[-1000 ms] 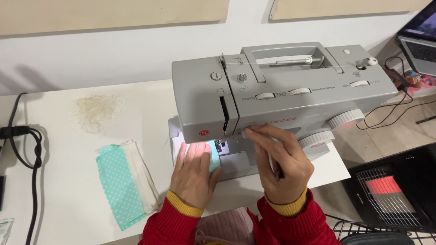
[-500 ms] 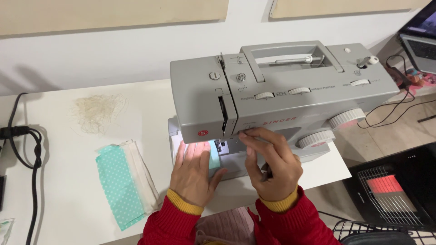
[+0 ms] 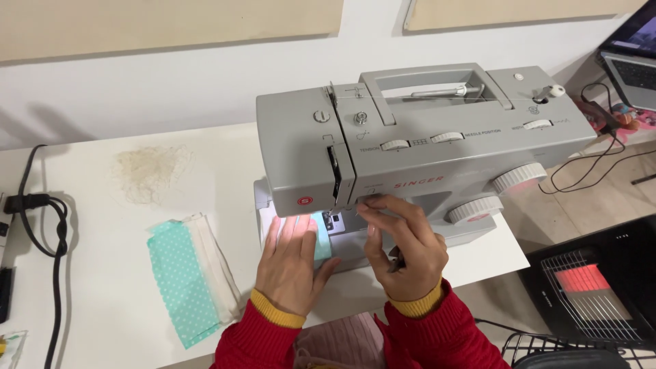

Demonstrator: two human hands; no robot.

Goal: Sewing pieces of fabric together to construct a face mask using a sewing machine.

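A grey sewing machine (image 3: 424,137) stands on the white table (image 3: 89,287). My left hand (image 3: 292,263) lies flat, fingers apart, on a small mint-green fabric piece (image 3: 321,239) on the machine bed, under the lit needle area (image 3: 333,220). My right hand (image 3: 403,249) is raised just right of the needle, fingers curled with the fingertips pinched together near the machine's front; a thin dark object shows under its palm, too hidden to identify. Both sleeves are red with yellow cuffs.
A stack of mint dotted and white fabric pieces (image 3: 191,273) lies left of the machine. A tangle of pale thread (image 3: 150,174) sits behind it. Black cables (image 3: 37,219) run along the left edge. A glowing heater (image 3: 588,287) stands on the floor at right; a laptop (image 3: 632,55) at top right.
My right hand has lifted off the machine bed and drawn its fingers together up near the needle. My left hand has stayed flat on the green fabric.
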